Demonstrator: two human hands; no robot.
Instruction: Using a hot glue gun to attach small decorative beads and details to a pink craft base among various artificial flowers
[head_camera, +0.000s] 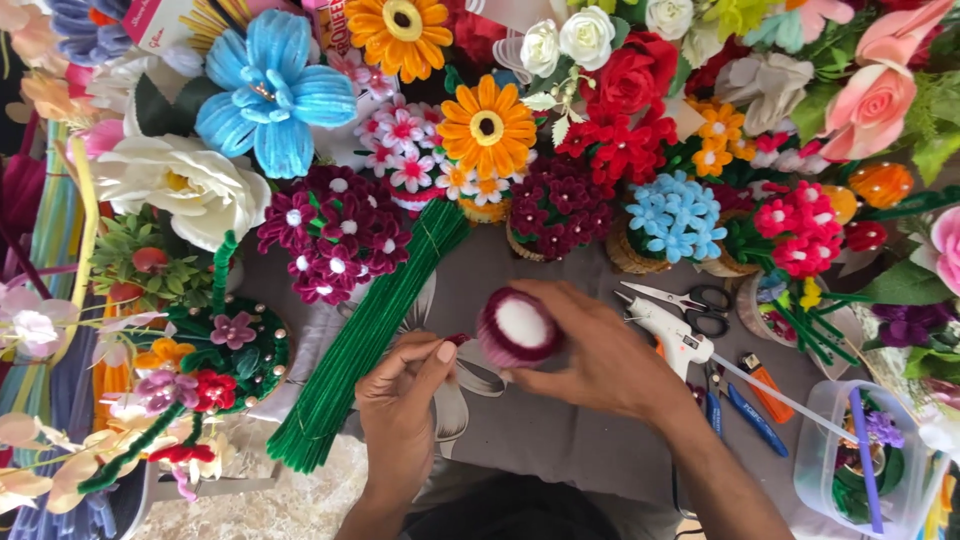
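A thick bundle of green pipe cleaners (365, 335) is lying slantwise on the grey cloth (540, 425). A white glue gun (668, 335) is resting just below the scissors (690, 300). Behind them a big blue flower (270, 90) and an orange daisy (487, 127) are crowding among red roses (625, 80), while a clear plastic tub (865, 465) is sitting at the right.

Across the middle of the frame a grey cloth (560, 420) with a pale flower print covers the work surface. Bright, even light falls on it, with no hard shadows. At the lower left edge, a patch of speckled beige stone floor (300, 505) shows past the cloth. Craft flowers crowd the whole upper half, so no wall or window shows.
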